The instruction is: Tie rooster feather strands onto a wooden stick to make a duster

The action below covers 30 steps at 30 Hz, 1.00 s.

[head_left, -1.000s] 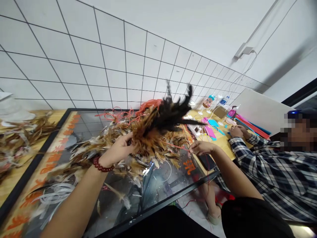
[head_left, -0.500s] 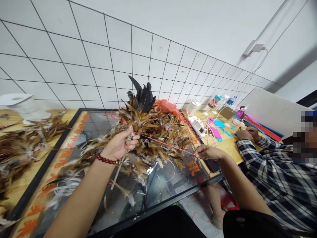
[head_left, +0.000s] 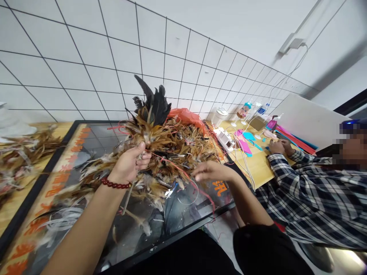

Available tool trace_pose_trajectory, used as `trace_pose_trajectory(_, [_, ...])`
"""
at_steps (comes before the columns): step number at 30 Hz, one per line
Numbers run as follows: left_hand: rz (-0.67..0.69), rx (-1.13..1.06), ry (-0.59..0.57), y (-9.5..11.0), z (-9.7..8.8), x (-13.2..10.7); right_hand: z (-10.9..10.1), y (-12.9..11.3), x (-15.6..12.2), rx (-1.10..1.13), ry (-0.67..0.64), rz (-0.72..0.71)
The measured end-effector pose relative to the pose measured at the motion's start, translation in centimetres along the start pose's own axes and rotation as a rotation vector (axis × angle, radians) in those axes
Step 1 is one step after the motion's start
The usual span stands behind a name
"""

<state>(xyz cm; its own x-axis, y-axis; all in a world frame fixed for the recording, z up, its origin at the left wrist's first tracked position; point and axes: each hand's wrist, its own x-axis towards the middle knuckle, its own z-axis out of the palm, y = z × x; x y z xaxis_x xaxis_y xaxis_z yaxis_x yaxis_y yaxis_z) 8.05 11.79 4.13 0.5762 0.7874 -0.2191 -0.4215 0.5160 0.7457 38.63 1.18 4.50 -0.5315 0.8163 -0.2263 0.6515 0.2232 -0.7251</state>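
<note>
My left hand (head_left: 130,162), with a red bead bracelet on the wrist, grips a bundle of brown and black feathers (head_left: 150,118) by its stem; the black tips stand upright. A thin red thread (head_left: 183,173) hangs slack from the bundle down past the table edge. My right hand (head_left: 210,172) hovers over the feather pile (head_left: 183,149) to the right, fingers stretched forward, the thread running just below it. Whether it pinches the thread I cannot make out; it is slightly blurred.
A dark glass panel with orange lettering (head_left: 71,164) lies on the wooden table under the feathers. More feathers (head_left: 20,156) lie at the left. A person in a plaid shirt (head_left: 309,191) works at the right beside coloured foam pieces (head_left: 246,143) and a power strip (head_left: 225,139).
My right hand has moved left toward the pile, and the red thread, taut before, has gone slack. The feather bundle turned from pointing right to upright.
</note>
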Motion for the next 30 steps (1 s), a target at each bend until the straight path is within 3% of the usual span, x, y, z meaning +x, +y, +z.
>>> trace_pose_trajectory(3, [-0.015,-0.037,-0.081,0.6,-0.5,-0.2,-0.8,-0.1,4.4,-0.215,0.372,0.09])
trace_pose_trajectory(5, [-0.018,-0.046,-0.123,0.9,-0.8,-0.3,-0.5,0.1,7.3,-0.439,0.475,0.191])
trace_pose_trajectory(10, [-0.005,-0.063,-0.109,0.9,-0.8,-0.4,0.7,0.5,10.7,-0.807,0.344,0.331])
trace_pose_trajectory(12, [-0.007,-0.081,-0.082,0.7,-0.7,-0.3,0.4,0.6,10.5,-0.762,0.35,0.304])
trace_pose_trajectory(18, [-0.057,-0.192,0.003,0.3,-0.3,0.3,-2.0,1.6,8.9,-0.396,0.616,0.208])
trace_pose_trajectory(22, [-0.05,-0.235,0.017,0.6,-0.3,0.2,-1.7,1.6,8.7,-0.362,0.777,0.207])
trace_pose_trajectory(24, [-0.034,-0.221,0.009,0.9,-0.3,0.0,-0.7,0.7,8.8,-0.365,0.755,0.141])
trace_pose_trajectory(27, [-0.01,-0.195,-0.001,1.1,-0.1,-0.2,1.4,-1.6,9.2,-0.391,0.614,0.026])
trace_pose_trajectory(30, [-0.007,-0.19,-0.013,1.1,0.0,-0.2,3.7,-3.5,10.3,-0.562,0.531,0.005])
